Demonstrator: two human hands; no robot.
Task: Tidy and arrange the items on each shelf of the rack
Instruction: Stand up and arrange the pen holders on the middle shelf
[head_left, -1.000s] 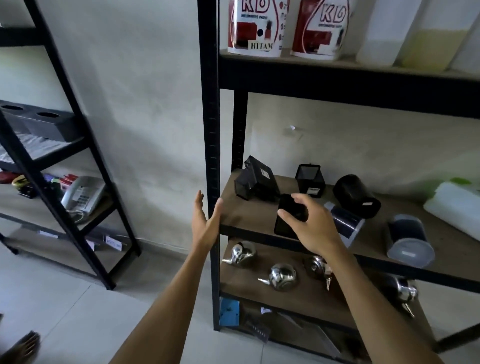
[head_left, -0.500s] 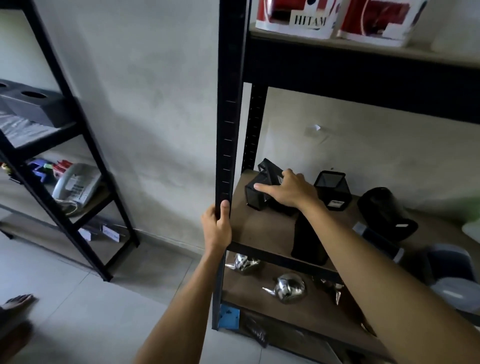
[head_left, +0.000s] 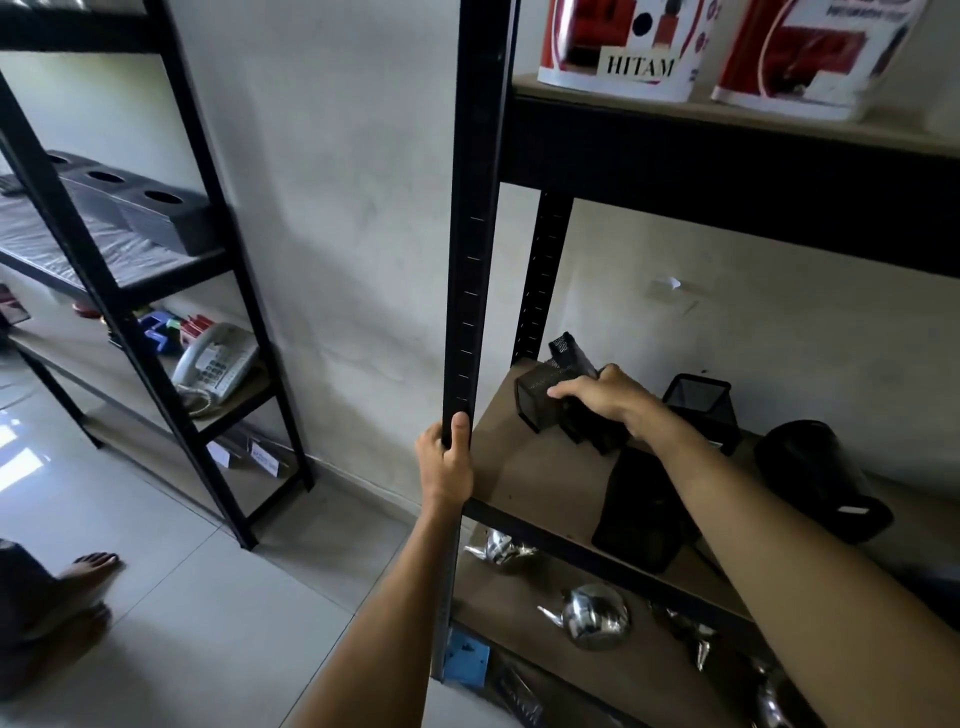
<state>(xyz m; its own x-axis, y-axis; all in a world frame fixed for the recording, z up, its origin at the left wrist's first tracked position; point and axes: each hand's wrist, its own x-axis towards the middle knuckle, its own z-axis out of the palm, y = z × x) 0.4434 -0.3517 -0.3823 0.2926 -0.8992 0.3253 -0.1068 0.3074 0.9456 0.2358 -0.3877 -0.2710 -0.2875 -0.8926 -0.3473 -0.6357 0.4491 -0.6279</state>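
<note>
While the left hand (head_left: 447, 462) wraps the rack (head_left: 475, 218) upright, tidying is early.
On the matte board shelf (head_left: 540, 478), right hand (head_left: 597, 397) fingers curl over a toppled black mesh holder (head_left: 535, 397) at back-left; another rectangular holder (head_left: 641, 512) lies flat, one square holder (head_left: 701, 402) stands, unaligned.

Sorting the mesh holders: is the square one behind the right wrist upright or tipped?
Upright. The square mesh holder stands on the shelf with its open mouth facing up, behind the right hand.
</note>
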